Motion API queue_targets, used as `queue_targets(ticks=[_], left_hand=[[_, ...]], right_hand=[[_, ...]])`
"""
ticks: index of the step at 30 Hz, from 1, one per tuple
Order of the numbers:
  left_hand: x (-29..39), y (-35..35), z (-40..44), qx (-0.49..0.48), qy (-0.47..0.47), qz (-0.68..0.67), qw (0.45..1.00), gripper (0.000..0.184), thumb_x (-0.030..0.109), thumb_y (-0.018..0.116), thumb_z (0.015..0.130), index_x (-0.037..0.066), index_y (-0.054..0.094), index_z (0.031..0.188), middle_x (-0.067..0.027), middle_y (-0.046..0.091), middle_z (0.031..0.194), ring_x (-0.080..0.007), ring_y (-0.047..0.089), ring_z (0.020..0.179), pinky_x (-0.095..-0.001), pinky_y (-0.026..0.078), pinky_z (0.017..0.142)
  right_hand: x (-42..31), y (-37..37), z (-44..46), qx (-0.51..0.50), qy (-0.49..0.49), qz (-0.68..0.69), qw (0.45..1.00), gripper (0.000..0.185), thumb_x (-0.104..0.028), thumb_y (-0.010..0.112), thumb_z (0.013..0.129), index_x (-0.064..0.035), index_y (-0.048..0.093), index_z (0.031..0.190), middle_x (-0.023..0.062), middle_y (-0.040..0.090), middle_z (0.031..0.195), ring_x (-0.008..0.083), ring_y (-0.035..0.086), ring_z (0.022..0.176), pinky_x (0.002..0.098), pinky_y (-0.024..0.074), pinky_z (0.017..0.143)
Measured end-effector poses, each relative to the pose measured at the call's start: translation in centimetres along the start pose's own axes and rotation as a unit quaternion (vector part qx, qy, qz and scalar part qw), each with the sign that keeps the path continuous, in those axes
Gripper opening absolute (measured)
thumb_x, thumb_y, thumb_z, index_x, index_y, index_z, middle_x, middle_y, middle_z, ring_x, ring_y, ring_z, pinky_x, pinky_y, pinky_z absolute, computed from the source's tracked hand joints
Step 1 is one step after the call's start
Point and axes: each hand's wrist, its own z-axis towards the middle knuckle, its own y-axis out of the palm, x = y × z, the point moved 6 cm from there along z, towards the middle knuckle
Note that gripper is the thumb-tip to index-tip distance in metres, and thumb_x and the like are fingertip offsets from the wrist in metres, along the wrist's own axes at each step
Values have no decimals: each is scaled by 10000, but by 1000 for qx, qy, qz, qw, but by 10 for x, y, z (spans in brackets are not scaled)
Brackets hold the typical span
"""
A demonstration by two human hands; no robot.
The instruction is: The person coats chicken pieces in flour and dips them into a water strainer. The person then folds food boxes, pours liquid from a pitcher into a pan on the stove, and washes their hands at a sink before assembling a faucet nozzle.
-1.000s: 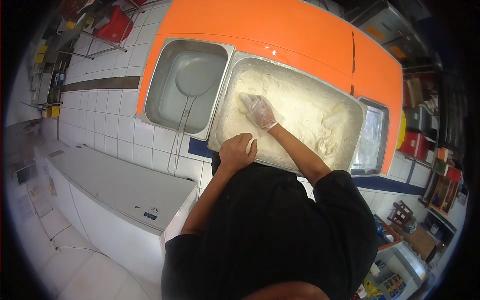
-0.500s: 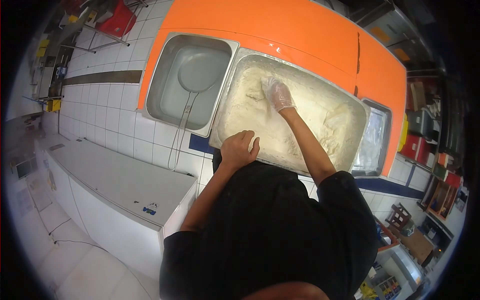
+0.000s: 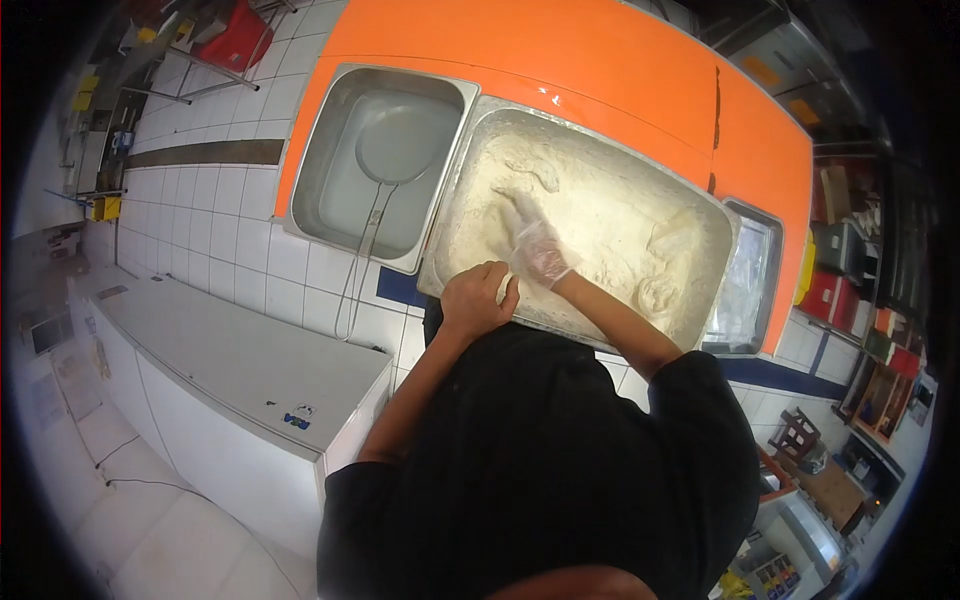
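A deep metal tray (image 3: 600, 136) holds white powder that looks like flour (image 3: 590, 220). My right hand (image 3: 540, 250), in a clear plastic glove, is down in the powder on the tray's left side, fingers stretched toward the upper left and coated white. I cannot make out anything held in them. Beyond those fingers lies a powder-covered lump (image 3: 538, 172), and more coated lumps (image 3: 657, 294) sit at the tray's right end. My bare left hand (image 3: 478, 300) is closed over the tray's near left rim.
Left of the tray, a metal basin (image 3: 310, 190) of cloudy liquid holds a round long-handled strainer (image 3: 385, 150), its handle hanging over the near edge. Another metal pan (image 3: 745, 280) stands at the right. All are set in an orange counter (image 3: 450, 40). A white chest (image 3: 240, 370) stands at lower left.
My right hand has moved nearer to me within the powder, away from the lump at the far left. My left hand stays on the rim.
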Motion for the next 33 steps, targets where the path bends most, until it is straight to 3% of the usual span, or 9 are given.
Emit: queue_targets(ticks=[4, 7, 13, 16, 19, 20, 23, 29, 33], left_hand=[[2, -3, 3, 16, 7, -2, 1000, 152, 179, 702, 826, 53, 653, 895, -106, 677, 782, -303, 671, 645, -396, 539, 570], [1, 0, 2, -3, -5, 8, 1000, 140, 173, 697, 830, 56, 649, 890, -110, 673, 775, -304, 672, 648, -398, 539, 572], [2, 0, 3, -4, -9, 6, 1000, 123, 159, 693, 833, 63, 639, 887, -110, 663, 758, -310, 665, 635, -404, 529, 556], [-1, 2, 1, -4, -4, 5, 1000, 119, 155, 694, 832, 67, 640, 890, -105, 664, 760, -310, 664, 634, -404, 528, 556], [2, 0, 2, -13, -23, 19, 999, 117, 151, 693, 831, 66, 640, 892, -98, 666, 770, -306, 666, 640, -400, 530, 562], [2, 0, 3, -10, -18, 15, 1000, 117, 151, 693, 831, 66, 640, 892, -96, 666, 771, -305, 666, 639, -400, 530, 562], [-1, 1, 1, -1, -12, 12, 1000, 113, 149, 692, 830, 69, 641, 891, -92, 667, 773, -301, 665, 639, -399, 529, 559], [1, 1, 2, -6, -16, 23, 1000, 106, 150, 689, 831, 73, 640, 886, -86, 665, 774, -293, 664, 642, -399, 529, 556], [0, 3, 1, 0, -11, 19, 1000, 106, 153, 688, 831, 73, 637, 880, -87, 661, 766, -294, 661, 634, -398, 528, 552]], right_hand=[[3, 49, 10, -34, -73, -116, 990, 797, -404, 625, 886, 122, 394, 1438, 318, 365, 1518, 479, 378, 1364, 474, 364, 1135], [-4, 53, 26, -4, -117, -167, 979, 712, -371, 640, 879, 97, 470, 1389, 284, 484, 1430, 455, 479, 1276, 467, 422, 1064], [55, 99, 35, -133, -11, 31, 991, 471, -192, 669, 830, -29, 581, 1263, 233, 636, 1118, 404, 601, 1041, 463, 492, 897], [53, 64, 54, -5, -25, -2, 1000, 396, -185, 647, 843, -41, 590, 1208, 229, 635, 1024, 396, 605, 946, 464, 495, 830], [48, 37, 76, 75, 52, -43, 995, 350, -210, 627, 865, -29, 596, 1163, 227, 632, 1022, 403, 599, 931, 476, 490, 838], [66, 75, 71, 65, 28, -249, 966, 340, -259, 620, 880, -22, 602, 1123, 228, 635, 1022, 406, 606, 941, 486, 496, 829], [58, 80, 64, 105, -74, -256, 958, 251, -92, 563, 849, -15, 575, 1087, 134, 631, 931, 296, 653, 876, 414, 529, 696], [40, 65, 72, 8, -59, -246, 967, 167, -98, 549, 870, -28, 602, 1013, 133, 614, 854, 261, 661, 835, 355, 551, 676], [57, 80, 77, 8, -37, -185, 982, 213, -164, 586, 872, -15, 620, 1021, 181, 635, 867, 331, 655, 818, 418, 549, 687]])
